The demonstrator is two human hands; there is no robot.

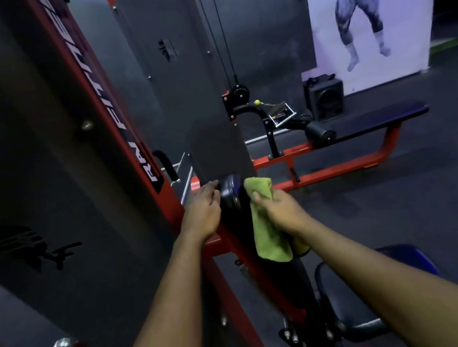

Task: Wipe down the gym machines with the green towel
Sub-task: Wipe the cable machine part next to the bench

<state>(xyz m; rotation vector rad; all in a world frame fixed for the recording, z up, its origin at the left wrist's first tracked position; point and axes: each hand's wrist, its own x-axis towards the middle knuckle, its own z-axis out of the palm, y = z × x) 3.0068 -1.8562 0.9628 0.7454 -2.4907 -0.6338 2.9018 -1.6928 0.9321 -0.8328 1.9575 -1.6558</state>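
Observation:
A red-framed gym machine with a black upholstered back pad (233,195) stands right in front of me. My right hand (281,210) grips the green towel (268,236) and presses its upper end against the pad's right edge, while the rest of the cloth hangs down. My left hand (204,211) rests on the pad's left side, with its fingertips curled over the top edge. Below the pad is the black seat (345,299) of the same machine.
A tall grey weight-stack cover (38,176) with a red lettered post rises on the left. A second grey cover with cables and a pulley stands behind the pad. A long black bench on a red frame (365,121) lies to the right, with a black speaker box behind it.

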